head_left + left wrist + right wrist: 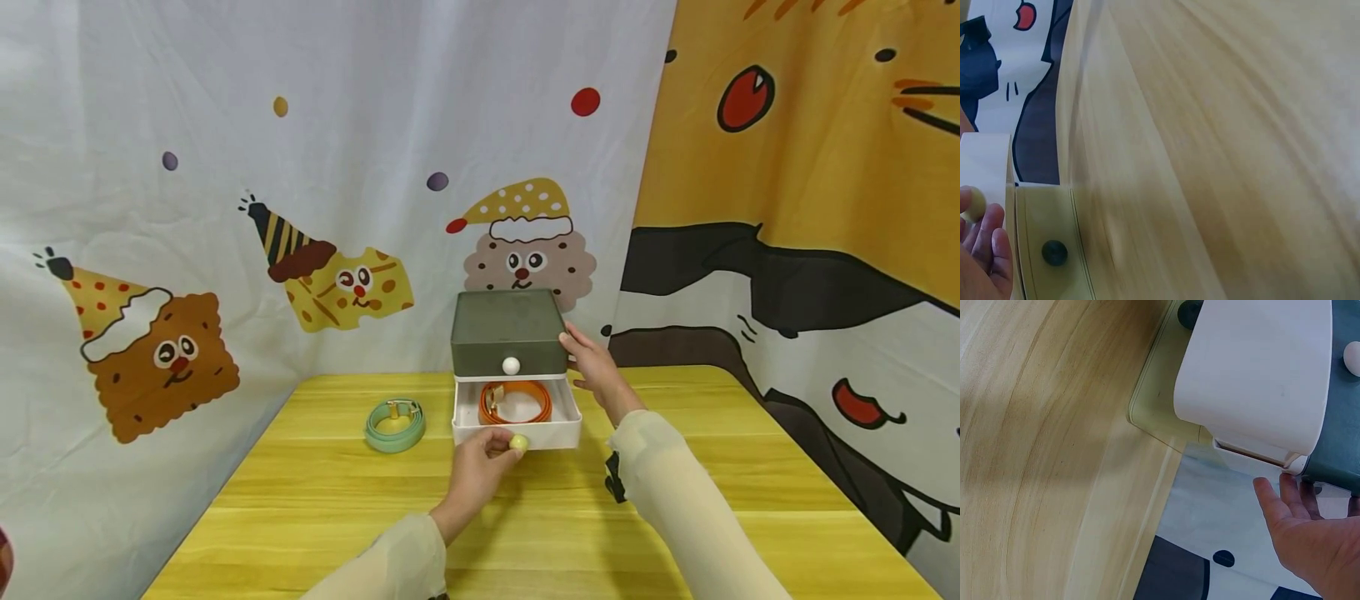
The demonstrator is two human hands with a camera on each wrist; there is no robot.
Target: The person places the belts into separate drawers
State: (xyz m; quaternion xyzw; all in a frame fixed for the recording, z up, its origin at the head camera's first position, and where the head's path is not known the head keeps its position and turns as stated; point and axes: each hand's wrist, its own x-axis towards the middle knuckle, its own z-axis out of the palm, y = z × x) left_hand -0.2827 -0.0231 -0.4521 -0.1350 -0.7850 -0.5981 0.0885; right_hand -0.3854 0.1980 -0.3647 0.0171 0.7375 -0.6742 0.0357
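A small drawer box stands at the back of the table, its dark green top drawer [491, 358] closed. Below it, the white drawer [551, 437] is pulled out, with a coiled orange belt [545, 406] inside. My left hand [477, 468] pinches this drawer's yellow knob [519, 442] between thumb and fingers. My right hand [597, 373] rests against the box's right side with its fingers fairly straight, as the right wrist view also shows. Both wrist views show a yellow bottom drawer [1038, 215] with a dark knob [1055, 253] under the white one.
A coiled mint-green belt [393, 442] with a gold-coloured buckle lies left of the box on the wooden table [322, 517]. Right behind the table hangs a curtain [360, 167] printed with cartoon figures.
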